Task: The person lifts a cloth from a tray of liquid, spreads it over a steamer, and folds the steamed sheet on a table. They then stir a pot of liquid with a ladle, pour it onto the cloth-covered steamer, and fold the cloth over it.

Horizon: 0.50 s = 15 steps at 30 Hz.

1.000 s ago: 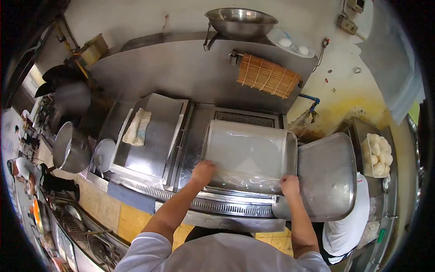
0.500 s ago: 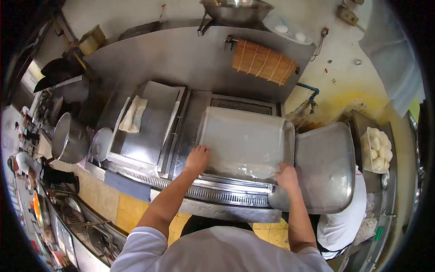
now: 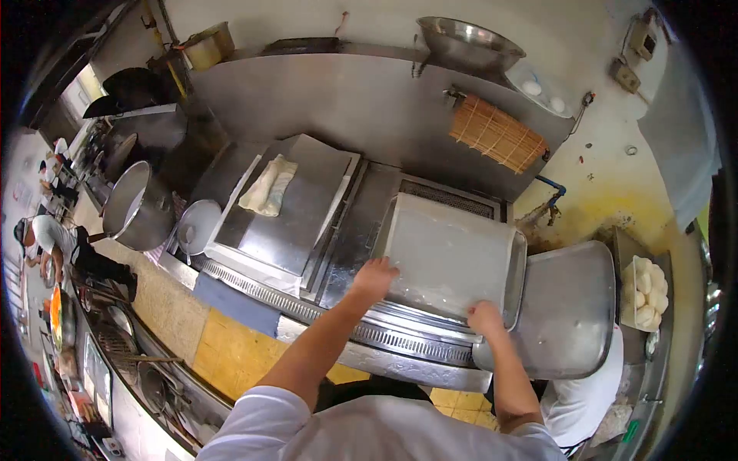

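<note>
A pale, smooth cloth-like sheet [image 3: 453, 242] lies over a shallow metal tray [image 3: 520, 265] on the steel counter. My left hand [image 3: 375, 280] is closed at the sheet's near left corner. Near the right front corner, my right hand [image 3: 484, 316] is also closed, its fingers pinching the sheet's edge. The fingertips of both hands are partly hidden. A second metal tray [image 3: 567, 311] sits immediately to the right. On the left, a folded white cloth [image 3: 269, 186] rests on a flat steel lid [image 3: 304, 203].
A person in a white shirt [image 3: 588, 396] is partly under the right-hand tray. White rounded pieces fill a plastic tub [image 3: 646, 296] at far right. A large pot [image 3: 138, 207] and a round lid [image 3: 201, 228] stand left. A bamboo mat [image 3: 498, 132] hangs behind.
The view has turned, so the counter appears shifted right and tilted. My right hand has moved slightly inward along the sheet's near edge, where the wrinkles look flatter. My left hand stays at its corner.
</note>
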Tool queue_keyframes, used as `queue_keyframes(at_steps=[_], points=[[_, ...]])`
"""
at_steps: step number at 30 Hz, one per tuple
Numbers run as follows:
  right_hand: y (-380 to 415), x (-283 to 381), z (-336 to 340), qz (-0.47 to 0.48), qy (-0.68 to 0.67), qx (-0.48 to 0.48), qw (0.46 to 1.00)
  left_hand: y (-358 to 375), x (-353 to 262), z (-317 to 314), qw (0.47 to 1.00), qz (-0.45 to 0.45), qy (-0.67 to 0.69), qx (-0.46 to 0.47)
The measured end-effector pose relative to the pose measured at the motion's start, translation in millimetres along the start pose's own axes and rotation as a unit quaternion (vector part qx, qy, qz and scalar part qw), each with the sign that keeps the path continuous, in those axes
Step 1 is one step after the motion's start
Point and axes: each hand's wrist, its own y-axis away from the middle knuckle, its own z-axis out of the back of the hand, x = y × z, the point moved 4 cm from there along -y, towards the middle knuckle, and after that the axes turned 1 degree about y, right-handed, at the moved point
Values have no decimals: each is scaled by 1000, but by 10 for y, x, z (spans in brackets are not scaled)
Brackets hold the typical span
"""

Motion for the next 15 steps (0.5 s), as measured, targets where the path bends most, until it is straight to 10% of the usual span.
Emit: queue_keyframes(at_steps=[9, 15], points=[[-101, 656, -279, -66, 15, -77, 995, 810, 51, 347, 978, 39, 189, -79], [388, 2272, 19, 85, -100, -119, 984, 2580, 315, 999, 910, 209, 313, -171]])
